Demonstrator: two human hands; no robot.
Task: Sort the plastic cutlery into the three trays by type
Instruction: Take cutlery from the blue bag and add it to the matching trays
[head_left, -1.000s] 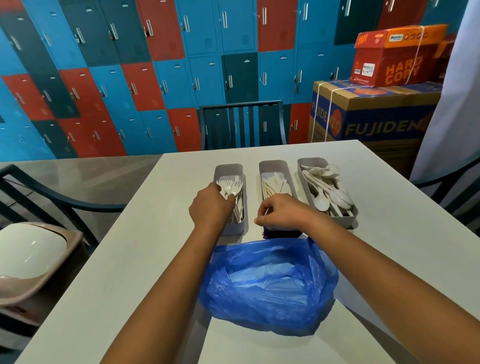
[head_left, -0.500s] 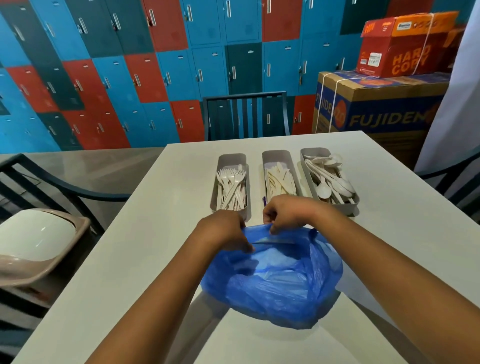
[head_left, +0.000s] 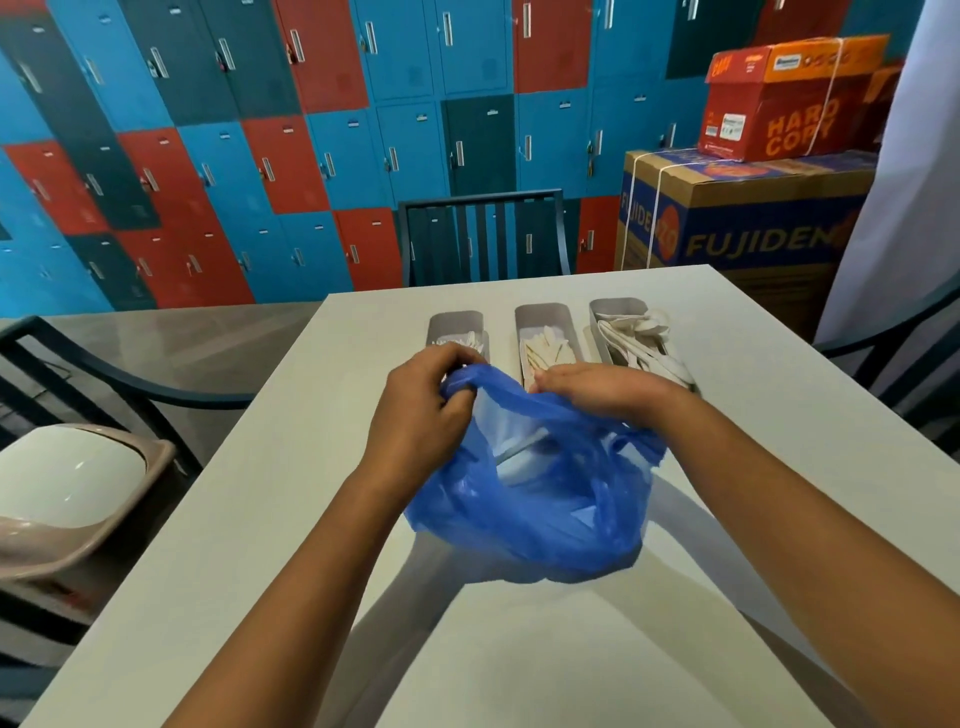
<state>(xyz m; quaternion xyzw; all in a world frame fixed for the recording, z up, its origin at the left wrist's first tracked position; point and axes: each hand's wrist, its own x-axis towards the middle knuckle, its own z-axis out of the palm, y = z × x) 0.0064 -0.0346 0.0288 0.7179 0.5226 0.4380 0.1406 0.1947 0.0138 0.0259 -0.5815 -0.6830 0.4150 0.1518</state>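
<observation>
A blue plastic bag (head_left: 540, 514) hangs lifted above the white table (head_left: 249, 519), its mouth pulled open between my hands. My left hand (head_left: 421, 410) grips the bag's left rim. My right hand (head_left: 597, 387) holds the right rim, fingers over the edge. Behind them stand three grey trays in a row: the left tray (head_left: 454, 322) holds white forks, the middle tray (head_left: 543, 317) holds white knives (head_left: 548, 351), the right tray (head_left: 615, 309) holds white spoons (head_left: 647, 338). My hands hide the trays' near ends.
A dark chair (head_left: 483, 239) stands at the table's far side, another chair (head_left: 104, 374) at the left beside a bin with a white lid (head_left: 67, 478). Stacked cardboard boxes (head_left: 748, 218) sit at the back right. Coloured lockers fill the wall.
My hands left the trays, came back to the bag, took hold of its rim and lifted it off the table, spreading its mouth.
</observation>
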